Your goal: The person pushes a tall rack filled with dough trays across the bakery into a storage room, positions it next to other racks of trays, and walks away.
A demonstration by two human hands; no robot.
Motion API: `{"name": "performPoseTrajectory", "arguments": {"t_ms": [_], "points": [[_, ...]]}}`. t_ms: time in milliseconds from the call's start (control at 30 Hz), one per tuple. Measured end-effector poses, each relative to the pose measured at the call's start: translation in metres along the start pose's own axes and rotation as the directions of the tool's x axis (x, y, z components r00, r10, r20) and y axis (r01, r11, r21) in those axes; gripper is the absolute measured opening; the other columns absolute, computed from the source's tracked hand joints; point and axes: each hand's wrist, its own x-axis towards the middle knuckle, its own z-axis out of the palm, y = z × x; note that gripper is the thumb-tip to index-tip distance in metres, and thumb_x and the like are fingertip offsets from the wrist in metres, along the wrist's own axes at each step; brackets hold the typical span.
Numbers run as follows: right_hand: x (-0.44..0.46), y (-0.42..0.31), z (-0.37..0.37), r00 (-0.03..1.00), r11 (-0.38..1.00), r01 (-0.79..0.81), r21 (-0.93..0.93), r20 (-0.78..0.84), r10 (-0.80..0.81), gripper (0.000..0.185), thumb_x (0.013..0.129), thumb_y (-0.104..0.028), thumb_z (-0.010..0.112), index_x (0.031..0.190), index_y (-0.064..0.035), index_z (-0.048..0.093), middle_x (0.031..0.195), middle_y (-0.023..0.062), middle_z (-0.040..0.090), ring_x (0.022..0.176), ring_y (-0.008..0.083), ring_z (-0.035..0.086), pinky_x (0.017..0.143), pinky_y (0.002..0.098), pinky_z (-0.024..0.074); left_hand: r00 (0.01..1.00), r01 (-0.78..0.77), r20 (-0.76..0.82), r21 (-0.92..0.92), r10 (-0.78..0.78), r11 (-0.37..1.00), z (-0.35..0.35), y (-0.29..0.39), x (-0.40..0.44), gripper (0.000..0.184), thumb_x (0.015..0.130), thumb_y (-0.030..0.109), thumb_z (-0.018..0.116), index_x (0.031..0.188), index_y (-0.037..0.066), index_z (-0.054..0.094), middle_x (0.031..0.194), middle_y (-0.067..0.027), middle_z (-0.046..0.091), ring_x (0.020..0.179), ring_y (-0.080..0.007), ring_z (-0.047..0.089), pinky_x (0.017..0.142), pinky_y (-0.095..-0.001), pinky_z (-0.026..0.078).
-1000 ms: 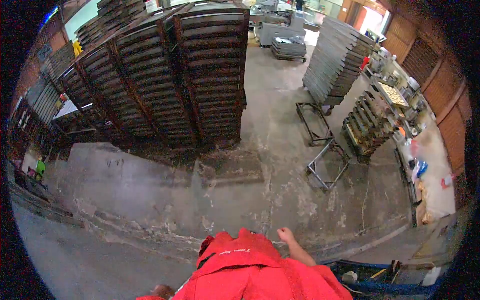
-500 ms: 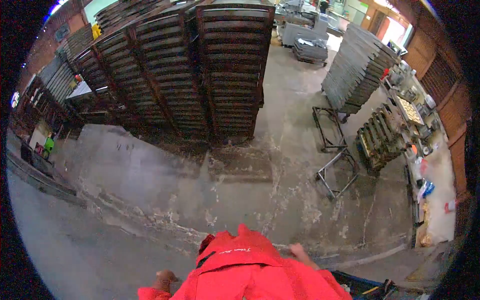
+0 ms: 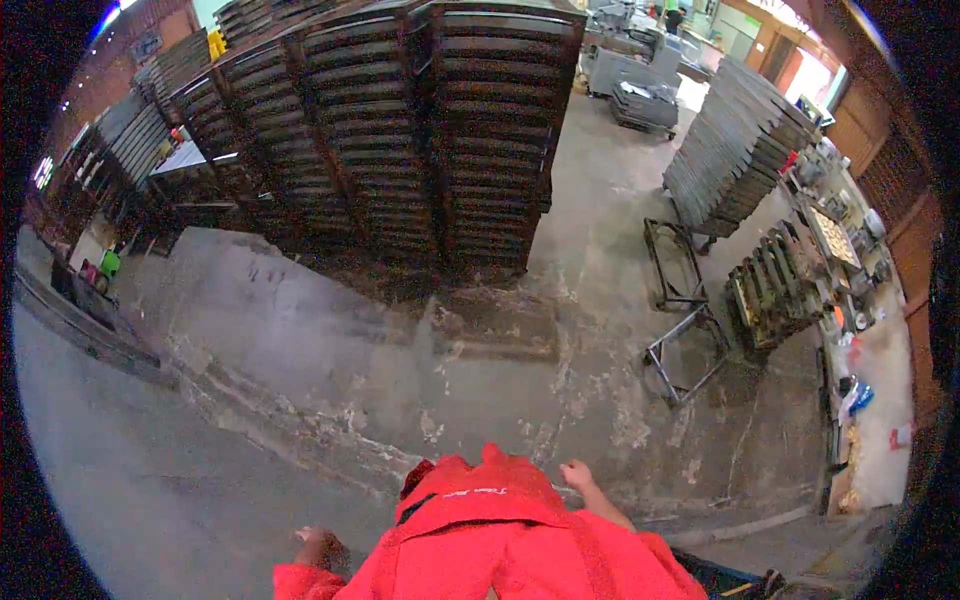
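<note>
At the bottom left, my left hand [image 3: 320,548] hangs low beside the red garment [image 3: 485,540], over the grey floor. Its fingers look loosely apart, and nothing shows in it. My right hand [image 3: 577,474] is on the other side of the garment, its fingers curled closed with nothing visible in them. Neither hand touches an object. Bare, stained concrete [image 3: 500,390] lies in front of both hands.
Tall dark racks [image 3: 490,140] stand ahead to the left. Two low metal frames [image 3: 688,355] sit on the floor at right, near stacked grey trays [image 3: 735,150] and slatted racks [image 3: 775,290]. A long worktable [image 3: 880,430] runs along the right wall.
The view has turned left, and the racks and frames have shifted rightward in it. My left hand shows more fully than a second ago. The blue-edged container at bottom right has mostly left the view.
</note>
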Motion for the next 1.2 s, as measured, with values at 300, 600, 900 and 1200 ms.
{"name": "performPoseTrajectory", "arguments": {"t_ms": [300, 600, 900, 1200], "points": [[-0.053, 0.049, -0.012, 0.958, 0.964, -0.265, -0.014, 0.109, 0.265, 0.033, 0.084, -0.029, 0.056, 0.093, 0.0019, 0.063, 0.073, 0.0107, 0.064, 0.062, 0.0203, 0.061, 0.056, 0.0353, 0.0494, 1.0, 0.0, -0.009, 0.012, 0.0, 1.0, -0.014, -0.009, -0.043, 0.066, 0.081, 0.053, 0.055, 0.131, 0.01, 0.047, 0.134, -0.0125, 0.044, 0.126, -0.0344, 0.038, 0.101, -0.059, 0.025], [-0.024, 0.017, -0.023, 0.986, 0.992, 0.064, 0.111, -0.163, -0.046, 0.023, 0.084, -0.025, 0.057, 0.076, -0.0026, 0.059, 0.066, 0.0058, 0.06, 0.055, 0.0171, 0.056, 0.049, 0.0315, 0.0443, 0.999, -0.008, -0.034, 0.009, 0.009, 1.0, -0.017, -0.016, -0.051, 0.058, 0.083, 0.049, 0.053, 0.122, 0.007, 0.054, 0.122, -0.0159, 0.055, 0.116, -0.0355, 0.049, 0.096, -0.0545, 0.034], [-0.111, -0.319, -0.155, 0.734, 0.572, 0.679, 0.46, -0.399, -0.55, 0.006, 0.085, -0.009, 0.059, 0.084, -0.0033, 0.059, 0.084, 0.0058, 0.065, 0.077, 0.0134, 0.059, 0.072, 0.0293, 0.0486, 0.999, -0.03, -0.026, -0.045, 0.028, 0.999, -0.008, -0.009, -0.022, 0.056, 0.082, 0.049, 0.054, 0.117, 0.005, 0.057, 0.117, -0.0177, 0.057, 0.112, -0.0358, 0.051, 0.093, -0.0511, 0.037], [-0.323, -0.477, -0.25, -0.057, -0.189, 0.92, 0.343, -0.36, -0.931, 0.036, 0.078, -0.04, 0.066, 0.083, -0.0052, 0.058, 0.093, 0.0155, 0.061, 0.088, 0.0269, 0.058, 0.078, 0.0395, 0.0476, 0.99, -0.14, -0.021, -0.117, 0.138, 0.983, -0.01, 0.016, 0.012, 0.055, 0.081, 0.049, 0.054, 0.111, 0.004, 0.059, 0.112, -0.0195, 0.059, 0.108, -0.036, 0.054, 0.089, -0.0477, 0.041]]}}
